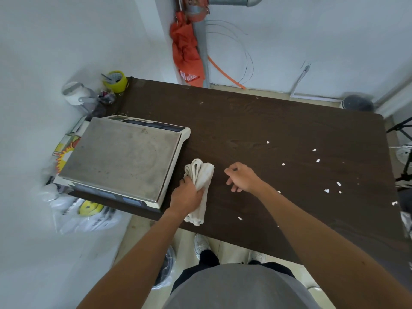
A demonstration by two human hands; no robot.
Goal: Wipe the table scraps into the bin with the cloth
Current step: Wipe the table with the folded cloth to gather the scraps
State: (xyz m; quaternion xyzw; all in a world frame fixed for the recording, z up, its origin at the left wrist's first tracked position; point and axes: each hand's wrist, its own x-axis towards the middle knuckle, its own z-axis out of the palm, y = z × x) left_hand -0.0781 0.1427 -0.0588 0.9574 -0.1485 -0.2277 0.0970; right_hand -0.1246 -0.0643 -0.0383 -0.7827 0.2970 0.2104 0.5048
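Note:
A rumpled white cloth [200,175] lies on the dark brown table [256,121], just right of a weighing scale. My left hand [186,196] is closed on the cloth's middle. My right hand [242,176] hovers over the table a little to the right of the cloth, fingers loosely curled, holding nothing. Several small white scraps [317,161] are scattered over the right half of the table. A bin with a dark liner [166,267] stands on the floor under the table's near edge, partly hidden by my left arm.
A large scale with a steel platform [121,158] fills the table's left end. A yellow tape roll [116,81] and clutter sit behind it. Plastic bags [84,215] lie on the floor at the left. A tripod [404,152] stands off the right edge.

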